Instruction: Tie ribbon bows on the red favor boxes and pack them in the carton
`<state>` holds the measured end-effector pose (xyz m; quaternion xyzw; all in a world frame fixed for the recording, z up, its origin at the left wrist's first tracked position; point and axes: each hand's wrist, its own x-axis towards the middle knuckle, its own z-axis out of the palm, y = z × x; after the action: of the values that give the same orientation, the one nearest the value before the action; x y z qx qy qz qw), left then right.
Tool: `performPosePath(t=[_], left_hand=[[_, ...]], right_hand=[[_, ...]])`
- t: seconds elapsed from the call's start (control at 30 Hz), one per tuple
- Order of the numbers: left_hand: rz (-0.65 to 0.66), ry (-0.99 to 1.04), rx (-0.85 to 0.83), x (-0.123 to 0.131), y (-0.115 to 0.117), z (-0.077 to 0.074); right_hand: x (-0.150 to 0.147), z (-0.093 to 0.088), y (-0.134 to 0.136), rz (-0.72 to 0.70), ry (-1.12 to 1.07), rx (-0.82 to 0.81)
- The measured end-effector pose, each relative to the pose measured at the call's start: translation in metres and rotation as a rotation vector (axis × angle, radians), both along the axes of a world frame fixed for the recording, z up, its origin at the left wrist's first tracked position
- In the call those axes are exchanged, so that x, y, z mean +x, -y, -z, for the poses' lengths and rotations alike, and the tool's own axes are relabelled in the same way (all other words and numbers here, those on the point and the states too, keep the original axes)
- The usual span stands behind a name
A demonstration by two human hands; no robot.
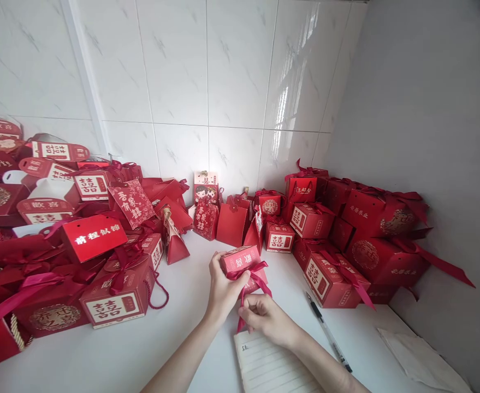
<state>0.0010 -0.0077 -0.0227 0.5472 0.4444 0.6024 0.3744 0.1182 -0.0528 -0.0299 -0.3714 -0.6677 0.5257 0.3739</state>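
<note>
A small red gift box [241,258] with pale lettering is held above the white table, tilted toward me. My left hand [226,281] wraps round its left side, the thumb pressing near a bow of dark pink ribbon [258,268] on the front. Just below, my right hand [269,319] is closed, thumb and forefinger pinching a hanging tail of that ribbon. Part of the box's lower face is hidden behind my fingers. Under my right hand lies an open lined notebook [276,363] with a little writing at its top left.
Red gift boxes [114,305] are heaped on the left, and more boxes [366,213] are stacked on the right. Smaller boxes [231,221] stand along the tiled wall [240,65]. A pen [327,330] and a white paper sheet [420,355] lie at right.
</note>
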Motion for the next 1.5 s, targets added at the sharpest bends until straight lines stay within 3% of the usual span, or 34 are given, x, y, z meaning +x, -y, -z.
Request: performPosePath(t=[0.37, 0.6, 0.67, 0.8, 0.87, 0.97, 1.07, 1.5], left_hand=[[0.004, 0.015, -0.014, 0.000, 0.004, -0.003], [0.001, -0.002, -0.061, -0.002, 0.002, -0.005], [0.017, 0.022, -0.074, -0.004, 0.000, -0.006], [0.058, 0.046, -0.134, -0.007, -0.001, -0.008], [0.074, 0.035, -0.159, -0.008, -0.002, -0.008], [0.093, 0.034, -0.165, -0.009, -0.004, -0.007], [0.107, 0.016, -0.172, -0.011, -0.005, -0.006], [0.114, 0.042, -0.201, -0.010, -0.005, -0.008]], right_hand=[[0.006, 0.001, 0.005, -0.142, -0.001, 0.005], [0.010, -0.007, 0.006, -0.145, 0.000, -0.012], [0.018, -0.014, 0.004, -0.078, 0.003, -0.036], [0.042, -0.025, -0.005, 0.361, 0.040, -0.017], [0.051, -0.026, -0.009, 0.454, 0.135, -0.048], [0.053, -0.024, -0.011, 0.331, 0.274, -0.160], [0.048, -0.022, -0.010, 0.213, 0.262, -0.189], [0.051, -0.031, -0.005, 0.097, 0.202, -0.169]])
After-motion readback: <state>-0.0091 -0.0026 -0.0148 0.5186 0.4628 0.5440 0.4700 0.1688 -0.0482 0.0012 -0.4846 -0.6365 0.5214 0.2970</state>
